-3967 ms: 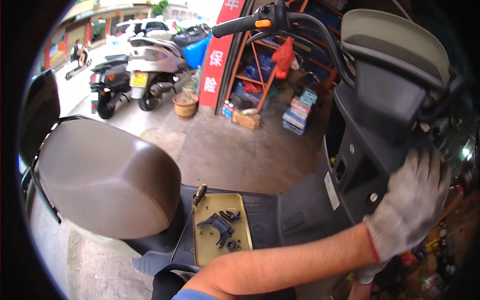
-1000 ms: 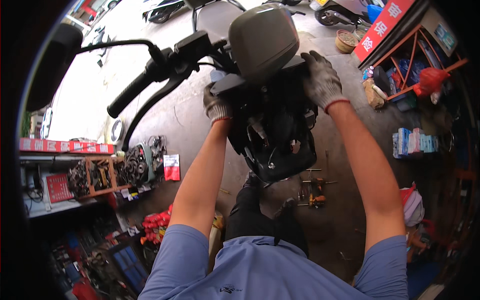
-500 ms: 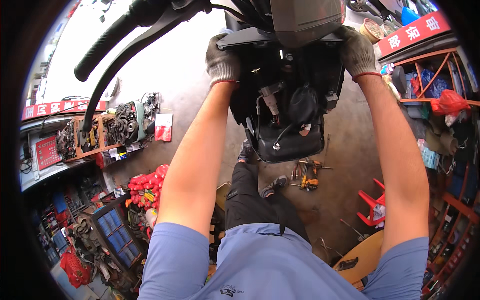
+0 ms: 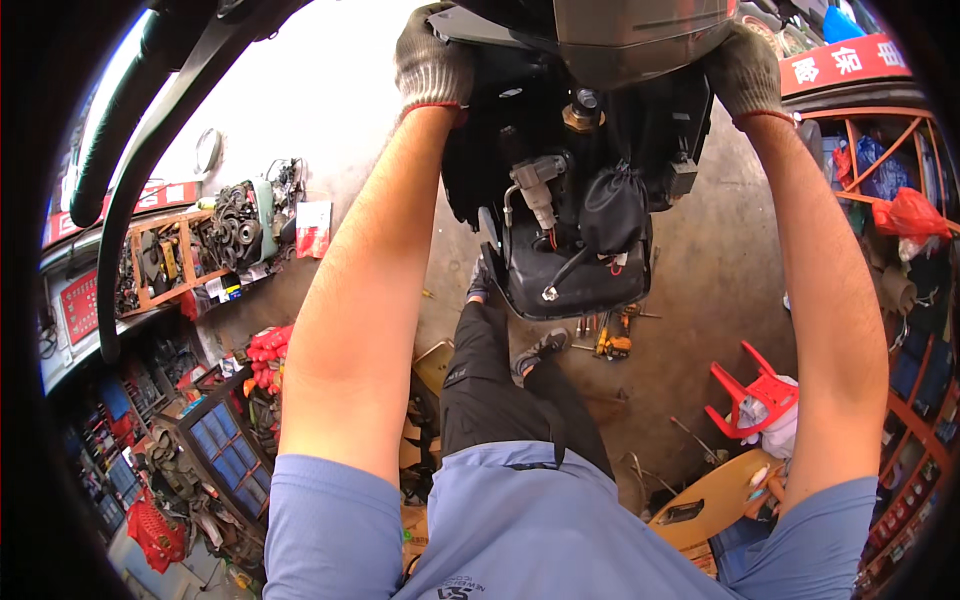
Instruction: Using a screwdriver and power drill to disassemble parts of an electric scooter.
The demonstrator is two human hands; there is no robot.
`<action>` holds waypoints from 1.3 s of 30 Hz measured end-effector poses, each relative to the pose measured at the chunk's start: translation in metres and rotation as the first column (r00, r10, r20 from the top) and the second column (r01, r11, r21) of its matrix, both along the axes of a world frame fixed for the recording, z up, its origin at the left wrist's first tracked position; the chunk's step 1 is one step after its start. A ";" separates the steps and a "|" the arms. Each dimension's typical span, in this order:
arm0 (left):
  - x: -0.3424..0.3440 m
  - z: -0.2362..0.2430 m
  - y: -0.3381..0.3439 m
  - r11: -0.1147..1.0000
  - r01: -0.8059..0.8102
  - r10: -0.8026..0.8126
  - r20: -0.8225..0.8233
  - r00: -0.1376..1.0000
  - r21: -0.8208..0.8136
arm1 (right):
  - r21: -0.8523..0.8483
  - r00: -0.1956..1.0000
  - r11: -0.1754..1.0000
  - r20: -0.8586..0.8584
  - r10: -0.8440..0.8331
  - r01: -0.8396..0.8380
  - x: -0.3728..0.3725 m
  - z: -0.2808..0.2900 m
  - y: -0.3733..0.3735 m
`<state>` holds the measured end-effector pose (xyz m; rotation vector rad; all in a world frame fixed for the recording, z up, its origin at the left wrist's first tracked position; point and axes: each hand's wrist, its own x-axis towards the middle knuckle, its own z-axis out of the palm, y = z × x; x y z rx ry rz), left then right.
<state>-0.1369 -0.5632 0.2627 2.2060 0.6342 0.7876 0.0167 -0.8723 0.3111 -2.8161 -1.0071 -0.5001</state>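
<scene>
My left hand (image 4: 432,62), in a grey knit glove, grips the left edge of a scooter's front cover panel (image 4: 640,30), a grey and black shell at the top of the view. On the panel's right edge, my right hand (image 4: 745,72), gloved the same way, has a matching hold. Both arms reach straight out. Below the panel the scooter's bare front (image 4: 565,230) shows wiring, a black bagged part and a metal fitting. My legs in black trousers (image 4: 500,390) stand under it.
A black handlebar (image 4: 130,140) curves down the left. Shelves of parts (image 4: 200,240) and red gloves (image 4: 265,350) lie left. On the floor are hand tools (image 4: 610,340), an overturned red stool (image 4: 755,390) and a wooden board (image 4: 710,495). Red racks (image 4: 900,200) stand right.
Four seconds ago only my right hand touched the scooter. Now both hands grip the front panel, which has risen to the top of the view and looms closer.
</scene>
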 end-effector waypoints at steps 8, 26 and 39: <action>0.050 -0.020 0.015 0.987 0.055 -0.037 -0.122 0.992 0.148 | 0.004 0.996 0.999 0.064 0.054 -0.054 0.069 -0.030 -0.027; 0.046 -0.024 0.054 0.993 -0.013 -0.010 -0.180 0.984 -0.121 | 0.285 0.968 0.954 -0.249 -0.023 0.096 0.071 -0.059 -0.023; 0.032 -0.012 0.052 0.830 0.244 -0.104 -0.291 0.951 0.501 | 0.269 0.965 0.948 -0.240 -0.107 0.172 -0.011 -0.033 0.005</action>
